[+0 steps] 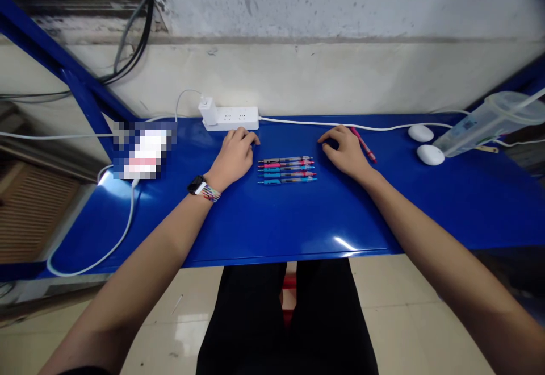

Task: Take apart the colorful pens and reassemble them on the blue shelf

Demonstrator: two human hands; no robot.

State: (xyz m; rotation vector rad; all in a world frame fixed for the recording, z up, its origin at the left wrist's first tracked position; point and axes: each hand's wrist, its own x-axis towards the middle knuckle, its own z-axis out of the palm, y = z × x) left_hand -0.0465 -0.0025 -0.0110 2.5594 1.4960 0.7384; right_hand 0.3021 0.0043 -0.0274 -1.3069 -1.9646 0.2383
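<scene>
Several click pens lie side by side on the blue table, grey, pink and blue, their tips to the left. To the left of the row, my left hand rests palm down with its fingers loosely bent, apart from the pens and holding nothing. My right hand lies on the other side of the row, thumb and index finger curved with a gap between them, also holding nothing. Just beyond that hand is one red-pink pen, set at a slant; part of it may be hidden behind the fingers.
At the back stands a white power strip with a charger plugged in; its cord runs right along the wall. A blurred-out device with a white cable is at left. Two white rounded objects and a clear plastic container stand right.
</scene>
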